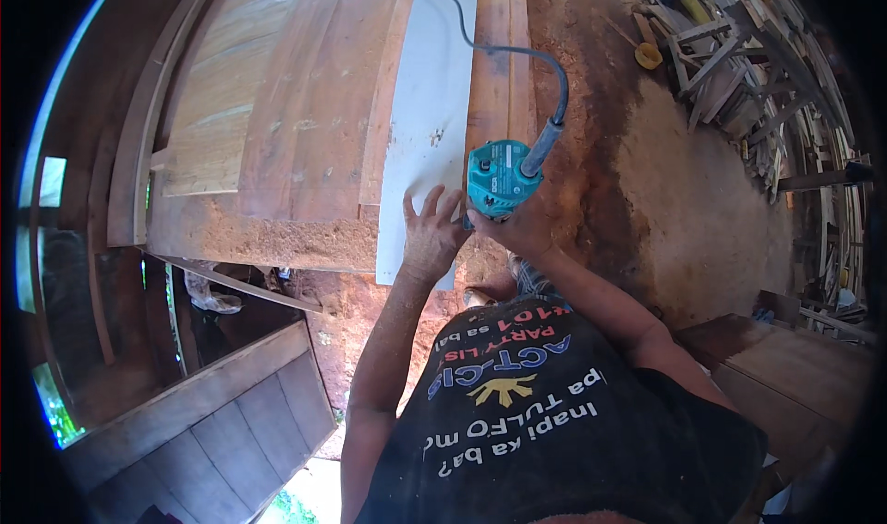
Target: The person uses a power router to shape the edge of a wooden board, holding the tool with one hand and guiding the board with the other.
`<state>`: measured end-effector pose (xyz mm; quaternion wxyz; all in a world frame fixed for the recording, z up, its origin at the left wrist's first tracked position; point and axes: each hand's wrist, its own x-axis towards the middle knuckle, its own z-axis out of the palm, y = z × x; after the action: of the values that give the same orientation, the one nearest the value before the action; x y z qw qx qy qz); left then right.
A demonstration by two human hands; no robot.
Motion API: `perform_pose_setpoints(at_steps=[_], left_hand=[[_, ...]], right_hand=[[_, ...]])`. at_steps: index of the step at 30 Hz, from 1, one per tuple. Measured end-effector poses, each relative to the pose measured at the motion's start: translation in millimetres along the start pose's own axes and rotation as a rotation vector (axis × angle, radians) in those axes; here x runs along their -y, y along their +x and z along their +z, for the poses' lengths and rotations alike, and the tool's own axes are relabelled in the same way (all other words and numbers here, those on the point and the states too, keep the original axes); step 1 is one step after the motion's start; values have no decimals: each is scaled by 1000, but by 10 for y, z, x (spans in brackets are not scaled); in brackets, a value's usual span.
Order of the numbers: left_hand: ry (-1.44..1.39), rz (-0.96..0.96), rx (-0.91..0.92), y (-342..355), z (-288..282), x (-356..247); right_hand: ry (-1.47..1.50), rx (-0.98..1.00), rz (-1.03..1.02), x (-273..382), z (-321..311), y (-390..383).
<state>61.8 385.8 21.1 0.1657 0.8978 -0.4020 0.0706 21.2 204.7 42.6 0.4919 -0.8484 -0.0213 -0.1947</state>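
A teal corded trim router [500,180] stands at the right edge of a long white board [427,90]. My right hand [523,232] is wrapped around the router's near side; its body hides most of those fingers. Flat on the near end of the board lies my left hand [432,236], fingers spread, its thumb side close to the router. The black cord [517,50] leaves the router through a thick grey sleeve and curves away over the board to the far edge. The router's base and bit are hidden from above.
Wide brown wooden planks [309,108] lie left of the white board. A pile of scrap timber [730,80] and a yellow container [648,56] are at the far right. A panelled wooden piece [231,441] leans at the lower left, and a brown box-like surface [785,376] is at the right.
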Motion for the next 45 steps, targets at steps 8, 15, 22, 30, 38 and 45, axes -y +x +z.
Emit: perform_pose_setpoints(at_steps=[8, 15, 22, 30, 38, 45], left_hand=[[4, 2, 1, 77, -1, 3], [52, -19, 75, 212, -67, 12], [111, -22, 21, 305, -5, 61], [140, -44, 25, 413, 37, 88], [180, -33, 43, 537, 49, 125], [165, -50, 83, 658, 58, 164]], right_hand=[[6, -21, -1, 31, -35, 82], [125, -74, 81, -3, -11, 192], [137, -50, 65, -175, 20, 283], [97, -76, 13, -269, 12, 377], [50, -75, 32, -413, 23, 455], [50, -63, 40, -436, -3, 555]])
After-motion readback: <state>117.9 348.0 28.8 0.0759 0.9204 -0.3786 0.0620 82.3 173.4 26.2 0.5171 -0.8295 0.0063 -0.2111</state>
